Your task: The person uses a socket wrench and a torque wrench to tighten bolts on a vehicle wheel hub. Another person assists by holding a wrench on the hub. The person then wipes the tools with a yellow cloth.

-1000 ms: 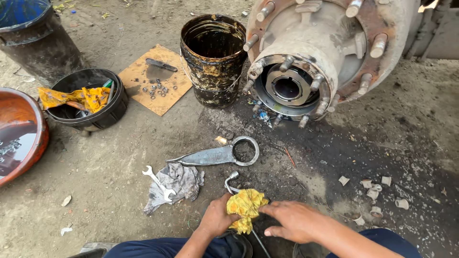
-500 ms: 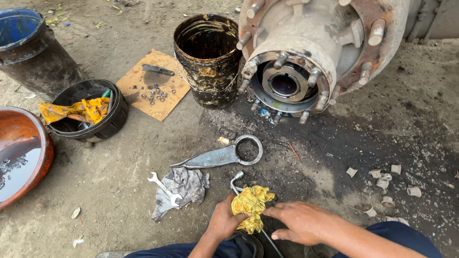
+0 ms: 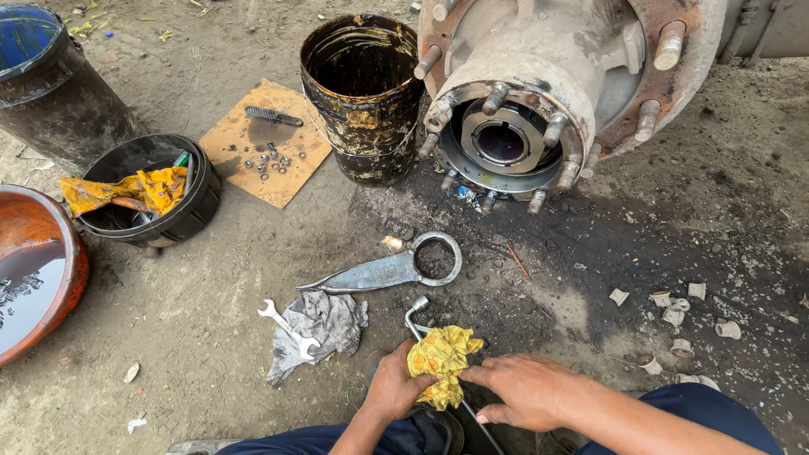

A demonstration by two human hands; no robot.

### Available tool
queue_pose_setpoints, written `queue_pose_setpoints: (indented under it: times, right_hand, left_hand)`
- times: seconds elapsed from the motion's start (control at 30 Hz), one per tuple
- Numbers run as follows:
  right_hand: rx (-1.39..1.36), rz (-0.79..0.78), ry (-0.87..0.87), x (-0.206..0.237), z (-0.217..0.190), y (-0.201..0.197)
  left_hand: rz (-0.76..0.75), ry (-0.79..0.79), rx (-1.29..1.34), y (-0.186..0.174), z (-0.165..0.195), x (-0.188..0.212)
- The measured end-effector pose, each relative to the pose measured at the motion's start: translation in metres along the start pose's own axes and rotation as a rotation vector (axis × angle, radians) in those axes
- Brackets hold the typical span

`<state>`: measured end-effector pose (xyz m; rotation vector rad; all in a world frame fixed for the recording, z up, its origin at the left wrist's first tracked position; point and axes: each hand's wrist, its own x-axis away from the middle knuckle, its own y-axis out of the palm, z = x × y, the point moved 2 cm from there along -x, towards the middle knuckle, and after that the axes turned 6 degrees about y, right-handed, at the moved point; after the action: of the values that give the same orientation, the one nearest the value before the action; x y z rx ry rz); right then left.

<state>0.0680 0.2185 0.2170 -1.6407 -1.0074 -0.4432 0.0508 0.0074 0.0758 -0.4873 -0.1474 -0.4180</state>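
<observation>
Both hands low at near centre of the dirt ground. Left hand (image 3: 392, 389) grip clamped on crumpled yellow rag (image 3: 442, 361). Right hand (image 3: 527, 389) fingers flat and spread, fingertips touching the rag's right edge, grip not closed on anything. Rag is wrapped over the bent steel L-shaped socket wrench (image 3: 415, 314); its socket end sticks out far-left of the rag. Grey cloth with small open-end spanner (image 3: 289, 327) lies just left. Flat ring-ended hub spanner (image 3: 389, 268) further out. Greasy wheel hub (image 3: 539, 93) far right, black oily bucket (image 3: 362, 93) beside it.
</observation>
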Motion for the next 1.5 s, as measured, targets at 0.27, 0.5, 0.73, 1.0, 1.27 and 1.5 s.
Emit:
queue_pose_setpoints:
  times: [0.27, 0.5, 0.73, 1.0, 1.27, 1.5]
  right_hand:
    - [0.006, 0.064, -0.036, -0.004, 0.000, 0.001]
    - [0.027, -0.014, -0.006, -0.003, -0.002, 0.000]
    - [0.019, -0.011, -0.018, -0.002, -0.004, -0.002]
    - [0.018, -0.035, -0.005, -0.004, -0.001, 0.001]
    - [0.017, 0.066, 0.008, -0.005, -0.005, -0.003]
    - [0.015, -0.040, 0.117, -0.005, -0.024, -0.008]
  left_hand:
    - [-0.043, -0.002, 0.002, -0.001, 0.004, 0.003]
    - [-0.060, -0.007, -0.038, -0.006, 0.015, 0.006]
    - [-0.091, -0.060, -0.092, -0.007, 0.018, 0.005]
    - [-0.084, -0.062, -0.068, -0.002, 0.015, 0.006]
    - [-0.086, -0.062, 0.072, 0.008, 0.001, 0.003]
    - [-0.603, -0.219, 1.224, 0.053, -0.043, 0.017]
